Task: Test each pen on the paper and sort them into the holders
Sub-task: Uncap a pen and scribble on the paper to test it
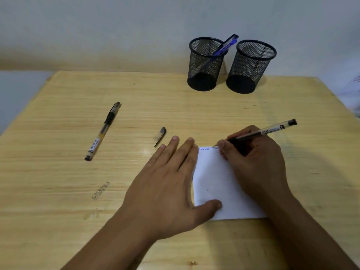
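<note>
My right hand (255,158) grips a clear black-ended pen (272,130), its tip touching the top edge of a white paper (214,184) beside small blue writing. My left hand (167,184) lies flat with fingers spread, pressing the paper's left side. The pen's loose cap (160,135) lies just beyond my left fingertips. A capped yellow-tinted pen (103,131) lies on the table at the left. Two black mesh holders stand at the back: the left holder (204,65) contains blue pens (226,45), the right holder (251,67) looks empty.
The wooden table (78,191) ends at a pale wall behind the holders. A small printed mark (101,190) shows on the tabletop left of my arm. Something white (352,90) lies off the table's right edge.
</note>
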